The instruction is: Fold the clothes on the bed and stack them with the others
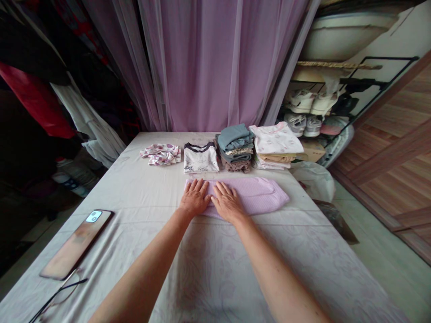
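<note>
A lilac knitted garment [259, 195] lies folded lengthwise on the cloth-covered table [141, 197]. My left hand [195, 197] rests flat on its left end, fingers stretched out. Beside it, my right hand [227, 200] also presses flat on the garment, and the two thumbs nearly touch. Just beyond are a folded white shirt with a dark collar [201, 160], a stack of folded clothes with a blue-grey piece on top [235, 139], and another stack topped by a white printed shirt with a pink neckline [278, 138]. A patterned folded cloth [161, 154] sits farther left.
A phone [77, 244] and eyeglasses [62, 289] lie at the table's left front. Purple curtains [208, 63] hang behind. A rack with shoes [303, 101] stands on the right, near a wooden door [393, 170]. Clothes, one red [33, 101], hang at the left.
</note>
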